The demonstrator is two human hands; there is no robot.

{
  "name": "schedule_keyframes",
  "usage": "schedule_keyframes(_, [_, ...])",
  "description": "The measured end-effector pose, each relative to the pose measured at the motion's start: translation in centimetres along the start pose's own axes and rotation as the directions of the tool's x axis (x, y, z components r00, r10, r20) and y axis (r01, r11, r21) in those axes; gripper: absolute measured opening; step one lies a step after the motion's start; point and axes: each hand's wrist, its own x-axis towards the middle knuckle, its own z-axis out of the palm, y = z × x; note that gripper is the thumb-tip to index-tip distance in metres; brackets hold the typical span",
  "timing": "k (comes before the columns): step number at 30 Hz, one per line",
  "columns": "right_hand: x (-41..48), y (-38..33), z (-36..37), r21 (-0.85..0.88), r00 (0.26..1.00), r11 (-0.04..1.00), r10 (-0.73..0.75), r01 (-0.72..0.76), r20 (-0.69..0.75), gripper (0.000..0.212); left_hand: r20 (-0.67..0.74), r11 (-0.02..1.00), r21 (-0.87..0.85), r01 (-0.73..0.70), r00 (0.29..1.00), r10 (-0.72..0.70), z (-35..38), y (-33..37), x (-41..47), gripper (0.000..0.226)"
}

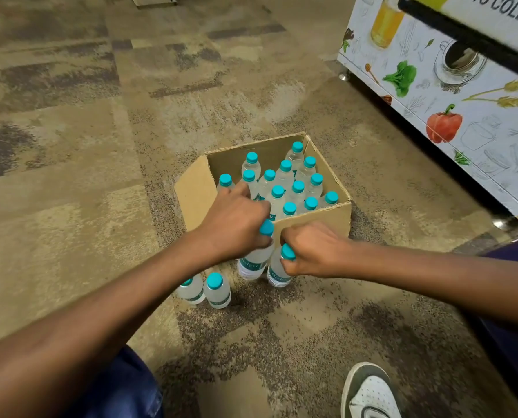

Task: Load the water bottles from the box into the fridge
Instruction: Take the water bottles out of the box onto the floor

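An open cardboard box [196,193] sits on the carpet, holding several clear water bottles [298,188] with teal caps. Just in front of the box, my left hand [233,224] grips one bottle [254,262] by its neck, and my right hand [309,251] grips another bottle [277,273] by its cap. Both held bottles hang upright side by side, just above or on the carpet; I cannot tell which. Two more bottles [217,289] stand on the carpet below my left forearm. The fridge [450,95], white with printed vegetables, stands at the upper right.
A black bar [474,40] runs across the fridge at the top right. My shoe [369,390] is at the bottom right and my knee in blue trousers [125,390] at the bottom left. Patterned carpet [101,146] stretches left of the box.
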Motion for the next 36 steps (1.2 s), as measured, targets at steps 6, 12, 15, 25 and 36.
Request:
schedule_keyframes(6, [0.5, -0.2, 3.3, 0.028, 0.997, 0.999, -0.036, 0.034, 0.073, 0.025, 0.131, 0.995, 0.067, -0.069, 0.99, 0.06, 5.0, 1.1, -1.2, 0.044])
schedule_keyframes(12, [1.3, -1.0, 4.8, -0.011, 0.994, 0.997, -0.07, 0.071, 0.084, 0.024, 0.226, 0.984, 0.137, -0.113, 0.971, 0.08, 7.9, 0.7, -1.4, 0.041])
schedule_keyframes(15, [1.7, -1.4, 4.9, -0.008, 0.991, 0.996, -0.082, 0.084, 0.105, 0.023, 0.248, 0.982, 0.145, -0.12, 0.965, 0.082, 8.9, 0.6, -1.0, 0.039])
schedule_keyframes(25, [2.7, -1.0, 5.1, 0.029, 0.976, 0.998, -0.058, 0.053, 0.212, 0.02, 0.297, 0.976, 0.182, -0.117, 0.953, 0.059, 9.5, 0.7, -0.2, 0.037])
schedule_keyframes(36, [5.9, 4.2, 0.4, -0.072, 0.972, 0.978, 0.185, -0.197, -0.147, 0.017, 0.047, 0.991, 0.1, 0.09, 0.994, -0.095, 5.9, -0.7, 5.2, 0.034])
